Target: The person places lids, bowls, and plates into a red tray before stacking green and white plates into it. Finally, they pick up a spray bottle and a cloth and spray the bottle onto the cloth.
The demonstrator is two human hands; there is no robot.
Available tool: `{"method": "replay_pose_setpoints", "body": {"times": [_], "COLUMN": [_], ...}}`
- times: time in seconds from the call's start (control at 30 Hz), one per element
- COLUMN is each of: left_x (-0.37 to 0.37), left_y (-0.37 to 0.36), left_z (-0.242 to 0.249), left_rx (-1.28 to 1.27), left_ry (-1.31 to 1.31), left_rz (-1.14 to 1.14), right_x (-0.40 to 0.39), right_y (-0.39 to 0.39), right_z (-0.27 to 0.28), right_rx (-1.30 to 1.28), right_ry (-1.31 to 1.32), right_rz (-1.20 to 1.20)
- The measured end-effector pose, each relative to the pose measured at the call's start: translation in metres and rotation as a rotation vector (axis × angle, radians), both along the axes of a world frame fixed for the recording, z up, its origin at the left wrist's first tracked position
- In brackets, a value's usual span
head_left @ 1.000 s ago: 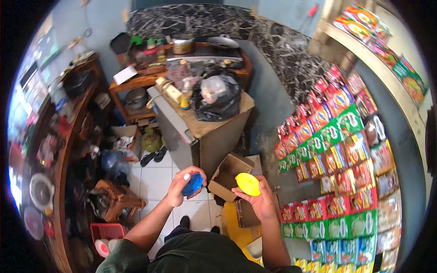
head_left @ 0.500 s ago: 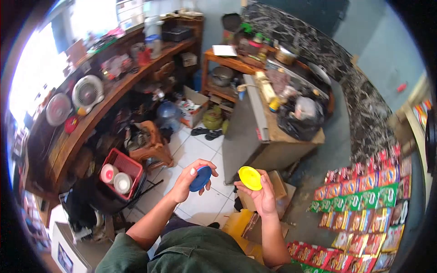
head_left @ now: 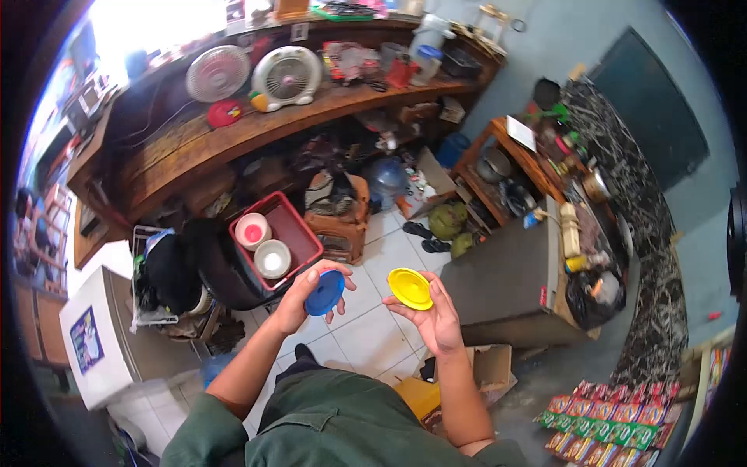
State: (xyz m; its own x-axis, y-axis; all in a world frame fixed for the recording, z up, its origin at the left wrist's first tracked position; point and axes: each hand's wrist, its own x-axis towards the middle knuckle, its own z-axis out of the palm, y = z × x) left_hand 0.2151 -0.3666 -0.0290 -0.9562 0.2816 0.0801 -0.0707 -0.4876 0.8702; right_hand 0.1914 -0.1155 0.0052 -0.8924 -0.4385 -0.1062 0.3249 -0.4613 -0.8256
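Observation:
My left hand grips a round blue lid by its edge, held up in front of me. My right hand holds a round yellow lid on its fingertips, just to the right of the blue one. The two lids are a short gap apart and do not touch. Below and left of the hands sits a red basket holding two white round containers.
A long wooden counter with two fans runs along the back. A grey cabinet with bags on top stands at right. An open cardboard box lies on the tiled floor. Snack packets line the lower right.
The view has swung left: the snack packets slid to the lower right and the counter with fans came into view. Both hands keep the same hold on the lids.

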Motion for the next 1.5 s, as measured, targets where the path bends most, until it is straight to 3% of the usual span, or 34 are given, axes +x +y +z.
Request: {"method": "replay_pose_setpoints", "body": {"times": [0.23, 0.5, 0.7, 0.9, 1.03, 1.1, 1.17, 1.23, 1.3, 1.37, 1.5], "left_x": [0.008, 0.001, -0.021, -0.07, -0.103, -0.118, -0.13, -0.14, -0.147, -0.155, -0.172], "left_y": [-0.075, -0.098, -0.118, -0.126, -0.139, -0.142, -0.143, -0.152, -0.158, -0.171, -0.207], "left_z": [-0.016, -0.033, -0.05, -0.062, -0.115, -0.154, -0.172, -0.195, -0.223, -0.256, -0.322], "left_rx": [-0.002, 0.042, 0.045, -0.083, -0.297, -0.613, -0.756, -0.941, -0.997, -1.216, -1.266], "left_ry": [-0.138, -0.169, -0.24, -0.413, -0.616, -0.581, -0.723, -0.809, -0.8, -0.674, -0.656], "left_rz": [0.132, 0.232, 0.286, 0.525, 0.59, 0.727, 0.826, 0.8, 0.843, 0.938, 0.92], "right_x": [-0.031, -0.068, -0.124, -0.206, -0.261, -0.282, -0.297, -0.307, -0.31, -0.309, -0.295], "right_y": [-0.084, -0.122, -0.154, -0.189, -0.212, -0.224, -0.237, -0.249, -0.257, -0.267, -0.281], "right_z": [-0.01, -0.032, -0.062, -0.096, -0.132, -0.152, -0.174, -0.2, -0.231, -0.258, -0.312], "right_rx": [0.047, 0.027, -0.011, 0.025, 0.023, 0.166, 0.195, 0.21, 0.209, 0.212, 0.201], "right_ry": [-0.018, -0.143, -0.228, -0.284, -0.35, -0.327, -0.342, -0.403, -0.465, -0.577, -0.723], "right_rz": [0.174, 0.29, 0.404, 0.557, 0.632, 0.654, 0.669, 0.639, 0.656, 0.605, 0.523]}}
